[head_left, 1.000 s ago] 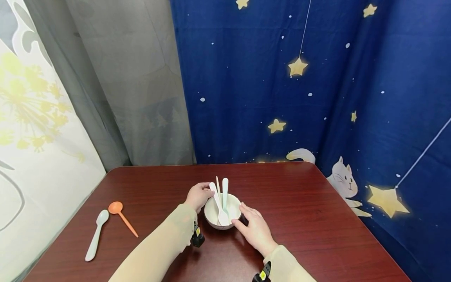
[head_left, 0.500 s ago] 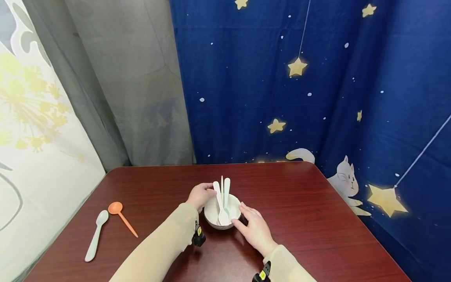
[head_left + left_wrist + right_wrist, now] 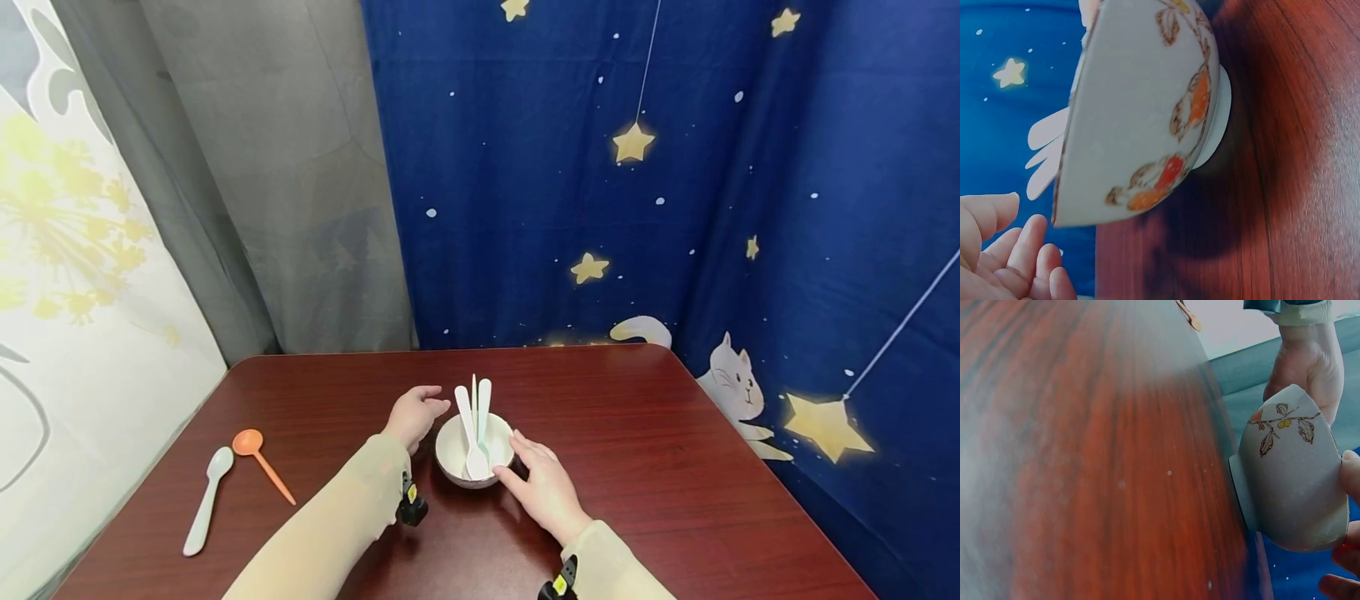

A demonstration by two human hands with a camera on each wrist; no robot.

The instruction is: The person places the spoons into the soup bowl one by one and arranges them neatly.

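A white bowl [image 3: 452, 448] stands on the table, its outside painted with leaves and orange fruit. Inside it lean a white spoon [image 3: 476, 460], a pale green handle [image 3: 483, 404] and a thin pointed handle [image 3: 474, 392]; the lower ends of the two handles are partly hidden. My left hand [image 3: 414, 418] is just left of the bowl, fingers loose and holding nothing; the left wrist view shows its fingertips [image 3: 1033, 232] apart from the handles. On the right side, my right hand [image 3: 546, 490] touches the bowl's rim with thumb and fingers spread and fairly straight.
At the table's left lie an orange spoon [image 3: 248, 442] and a pale grey-white spoon [image 3: 208, 502]. The dark red wooden table [image 3: 660, 467] ends at a grey curtain [image 3: 315, 250] and a blue star-patterned curtain [image 3: 525, 208].
My left hand has let go of the white spoon's handle and drawn back left. The handles in the bowl have shifted slightly right and stand closer together. The right hand stays at the rim.
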